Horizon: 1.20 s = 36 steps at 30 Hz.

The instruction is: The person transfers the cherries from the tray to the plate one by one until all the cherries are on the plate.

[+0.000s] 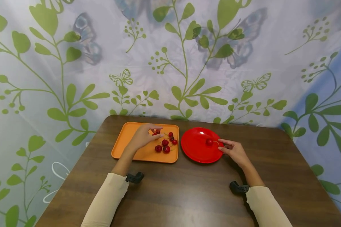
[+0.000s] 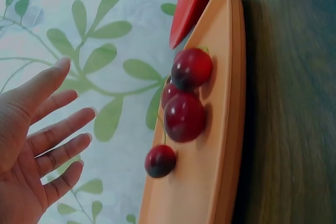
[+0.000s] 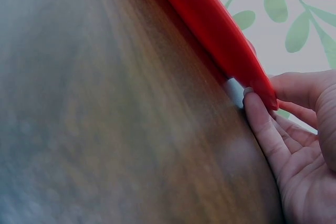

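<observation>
My left hand [image 1: 143, 137] hovers over the orange tray [image 1: 134, 156], thumb and fingers apart. In the left wrist view its fingers [image 2: 60, 129] are spread and nothing lies between them. Several dark red cherries [image 1: 165, 143] sit toward the tray's right side, some with stems. A single cherry [image 1: 209, 142] lies on the red plate [image 1: 194, 148], its stem pointing toward my right hand [image 1: 236, 153]. That hand is at the plate's right rim, thumb and forefinger apart. The right wrist view shows its thumb [image 3: 257, 111] overlapping the rim; whether it touches is unclear.
Tray and plate stand side by side near the far edge of the dark wooden table [image 1: 173, 195]. Behind it hangs a cloth [image 1: 147, 104] printed with green leaves and butterflies. Black wrist mounts [image 1: 238, 188] sit at both wrists.
</observation>
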Available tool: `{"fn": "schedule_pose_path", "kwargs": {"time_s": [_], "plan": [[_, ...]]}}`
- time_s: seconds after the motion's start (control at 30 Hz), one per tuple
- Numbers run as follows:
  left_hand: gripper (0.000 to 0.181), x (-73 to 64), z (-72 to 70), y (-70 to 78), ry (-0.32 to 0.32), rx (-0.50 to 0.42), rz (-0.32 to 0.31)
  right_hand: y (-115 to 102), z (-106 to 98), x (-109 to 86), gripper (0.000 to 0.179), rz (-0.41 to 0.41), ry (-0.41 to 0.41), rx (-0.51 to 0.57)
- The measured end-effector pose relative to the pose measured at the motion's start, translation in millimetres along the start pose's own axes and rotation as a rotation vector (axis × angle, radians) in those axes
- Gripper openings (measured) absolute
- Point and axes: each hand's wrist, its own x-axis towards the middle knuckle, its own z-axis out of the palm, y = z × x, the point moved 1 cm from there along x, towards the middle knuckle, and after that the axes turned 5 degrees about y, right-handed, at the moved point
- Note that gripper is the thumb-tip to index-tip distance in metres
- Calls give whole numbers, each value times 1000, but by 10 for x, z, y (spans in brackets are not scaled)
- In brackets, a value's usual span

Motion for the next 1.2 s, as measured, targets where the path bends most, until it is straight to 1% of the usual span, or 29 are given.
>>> {"fn": "schedule_pose_path", "kwargs": {"time_s": [0.07,0.17,0.27,0.37,0.5,0.7,0.87,0.93,1.0,1.1,1.2], "plan": [[39,-21,-28,-38,-16,-6,4,-3,2,4,46,-1,2,0],[37,-53,-50,-80,-47,12,29,2,6,7,46,-4,3,4],[35,-85,-63,-92,-86,34,46,5,11,9,46,-1,2,11],[35,-119,-67,-97,-110,46,46,2,14,20,46,-3,2,11],[35,-153,-52,-110,-133,83,23,-9,9,28,46,-18,2,-8],[33,-178,21,-136,-185,183,-10,-11,-4,-13,45,-7,5,-27],[33,-208,70,-167,-216,257,-75,18,2,-28,46,-2,-3,-23],[32,-214,81,-182,-220,269,-96,78,0,-2,46,4,-4,-11],[32,-217,84,-189,-222,272,-102,162,-8,37,47,2,0,-3],[32,-215,79,-199,-228,267,-100,294,-19,101,47,1,13,-6],[33,-212,66,-212,-234,257,-91,358,-26,134,49,-9,24,-20]]}}
